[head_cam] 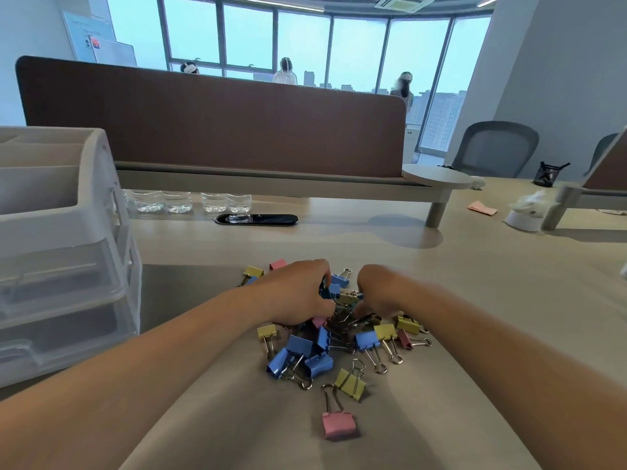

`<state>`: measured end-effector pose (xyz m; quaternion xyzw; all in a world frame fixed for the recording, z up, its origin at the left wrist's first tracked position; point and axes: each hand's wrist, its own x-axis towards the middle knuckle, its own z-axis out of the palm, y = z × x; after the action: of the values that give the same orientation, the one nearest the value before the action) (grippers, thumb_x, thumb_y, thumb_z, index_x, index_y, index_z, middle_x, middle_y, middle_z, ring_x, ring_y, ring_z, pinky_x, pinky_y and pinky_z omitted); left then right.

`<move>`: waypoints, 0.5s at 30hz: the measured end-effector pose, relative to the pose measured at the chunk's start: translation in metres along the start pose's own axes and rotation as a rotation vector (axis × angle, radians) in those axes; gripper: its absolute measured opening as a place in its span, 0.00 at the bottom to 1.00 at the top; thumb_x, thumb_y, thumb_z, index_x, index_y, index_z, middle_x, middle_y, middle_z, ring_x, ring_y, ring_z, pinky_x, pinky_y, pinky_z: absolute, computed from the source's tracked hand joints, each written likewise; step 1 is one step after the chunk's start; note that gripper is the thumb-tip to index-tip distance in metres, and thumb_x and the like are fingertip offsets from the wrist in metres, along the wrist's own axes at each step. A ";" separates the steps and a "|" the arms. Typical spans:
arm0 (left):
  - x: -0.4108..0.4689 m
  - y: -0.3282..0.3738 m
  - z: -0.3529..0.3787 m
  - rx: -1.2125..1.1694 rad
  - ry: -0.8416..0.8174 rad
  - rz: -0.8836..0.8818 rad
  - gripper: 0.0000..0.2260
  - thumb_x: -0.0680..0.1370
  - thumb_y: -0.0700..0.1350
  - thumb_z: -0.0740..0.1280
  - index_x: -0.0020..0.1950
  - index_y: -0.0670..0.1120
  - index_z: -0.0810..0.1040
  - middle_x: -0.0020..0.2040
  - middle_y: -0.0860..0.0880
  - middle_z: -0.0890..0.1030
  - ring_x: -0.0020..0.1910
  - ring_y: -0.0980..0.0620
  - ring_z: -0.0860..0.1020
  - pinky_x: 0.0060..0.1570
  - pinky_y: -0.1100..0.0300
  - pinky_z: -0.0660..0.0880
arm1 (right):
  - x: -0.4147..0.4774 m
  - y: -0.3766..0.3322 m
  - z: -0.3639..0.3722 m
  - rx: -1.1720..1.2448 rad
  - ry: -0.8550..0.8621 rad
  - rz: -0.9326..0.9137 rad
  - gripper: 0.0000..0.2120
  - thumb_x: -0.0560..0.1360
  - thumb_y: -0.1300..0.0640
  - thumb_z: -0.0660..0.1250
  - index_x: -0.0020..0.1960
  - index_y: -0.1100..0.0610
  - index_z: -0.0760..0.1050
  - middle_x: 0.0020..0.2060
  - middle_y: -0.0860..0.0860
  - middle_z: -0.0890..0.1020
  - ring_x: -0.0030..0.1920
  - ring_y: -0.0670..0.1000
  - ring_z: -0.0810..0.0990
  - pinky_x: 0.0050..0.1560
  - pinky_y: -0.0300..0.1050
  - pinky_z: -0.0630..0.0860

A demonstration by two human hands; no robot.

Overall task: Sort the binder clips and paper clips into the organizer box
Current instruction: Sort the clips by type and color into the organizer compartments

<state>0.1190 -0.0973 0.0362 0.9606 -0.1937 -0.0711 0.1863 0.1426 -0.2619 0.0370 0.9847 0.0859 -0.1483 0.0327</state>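
Observation:
A heap of blue, yellow and pink binder clips [339, 337] lies on the desk in front of me, with dark paper clips tangled in its middle. My left hand [298, 293] curls over the heap's far left side, fingers round several clips. My right hand [380, 293] curls into the heap's far right side, fingertips buried among clips. A single pink binder clip [338, 424] lies nearest to me. The white organizer box [64, 232], with open top compartments and clear drawers, stands at the left.
A brown desk divider [217, 120] runs across the back. Several clear water bottles [190, 201] stand under its shelf, beside a black cable slot [256, 219]. At far right are a white holder with tissue [526, 215], pink paper [481, 209] and office chairs [495, 149].

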 end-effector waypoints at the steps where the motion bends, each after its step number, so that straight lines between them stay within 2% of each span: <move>1: 0.000 -0.001 0.000 -0.001 0.001 0.002 0.13 0.75 0.51 0.68 0.55 0.50 0.69 0.46 0.50 0.75 0.48 0.49 0.75 0.38 0.56 0.72 | 0.001 -0.001 -0.001 -0.021 -0.010 0.002 0.17 0.76 0.47 0.70 0.48 0.63 0.77 0.38 0.52 0.76 0.42 0.53 0.74 0.46 0.45 0.74; 3: 0.000 -0.002 0.000 -0.004 0.005 0.003 0.13 0.75 0.52 0.68 0.55 0.50 0.69 0.47 0.49 0.75 0.49 0.48 0.74 0.39 0.56 0.71 | 0.005 -0.005 0.000 -0.089 -0.013 0.012 0.17 0.77 0.50 0.69 0.38 0.61 0.71 0.33 0.51 0.72 0.39 0.52 0.73 0.42 0.43 0.73; 6: 0.000 -0.003 0.000 -0.027 0.003 -0.001 0.14 0.74 0.51 0.69 0.55 0.50 0.70 0.48 0.48 0.76 0.47 0.49 0.74 0.41 0.54 0.72 | 0.008 -0.007 0.002 -0.165 0.003 0.026 0.17 0.79 0.57 0.68 0.34 0.59 0.68 0.31 0.50 0.68 0.31 0.49 0.67 0.33 0.39 0.68; 8: -0.002 -0.004 -0.001 -0.054 0.005 -0.002 0.14 0.74 0.51 0.69 0.55 0.50 0.70 0.48 0.48 0.76 0.43 0.51 0.73 0.40 0.55 0.72 | 0.005 -0.006 -0.001 -0.143 0.026 0.024 0.15 0.79 0.56 0.68 0.37 0.61 0.70 0.32 0.50 0.69 0.32 0.50 0.69 0.33 0.40 0.69; 10: -0.007 -0.005 -0.005 -0.066 0.014 0.000 0.13 0.76 0.52 0.68 0.56 0.50 0.69 0.49 0.49 0.75 0.43 0.51 0.73 0.42 0.54 0.74 | -0.002 -0.004 -0.005 -0.104 0.048 0.006 0.14 0.78 0.51 0.69 0.47 0.63 0.76 0.37 0.51 0.75 0.40 0.52 0.75 0.41 0.42 0.74; 12: -0.014 -0.005 -0.009 -0.069 0.039 -0.008 0.12 0.77 0.53 0.67 0.56 0.51 0.69 0.48 0.50 0.75 0.45 0.51 0.75 0.44 0.53 0.75 | -0.010 -0.002 -0.010 -0.049 0.098 0.003 0.17 0.77 0.49 0.69 0.55 0.63 0.78 0.44 0.53 0.79 0.44 0.52 0.76 0.46 0.44 0.76; 13: -0.019 -0.005 -0.011 -0.075 0.052 -0.017 0.12 0.77 0.54 0.66 0.56 0.51 0.69 0.47 0.50 0.75 0.45 0.51 0.75 0.44 0.53 0.76 | -0.013 -0.001 -0.012 -0.019 0.130 -0.006 0.17 0.77 0.49 0.70 0.55 0.63 0.78 0.46 0.53 0.79 0.44 0.51 0.76 0.45 0.42 0.75; 15: -0.029 -0.004 -0.015 -0.101 0.072 -0.042 0.13 0.78 0.54 0.66 0.57 0.50 0.70 0.47 0.50 0.76 0.41 0.52 0.74 0.39 0.57 0.74 | -0.021 -0.002 -0.017 0.050 0.176 -0.032 0.16 0.76 0.50 0.70 0.53 0.63 0.79 0.44 0.53 0.77 0.41 0.50 0.73 0.36 0.37 0.70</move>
<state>0.0968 -0.0773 0.0501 0.9557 -0.1628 -0.0500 0.2400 0.1273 -0.2614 0.0589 0.9929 0.1005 -0.0639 -0.0018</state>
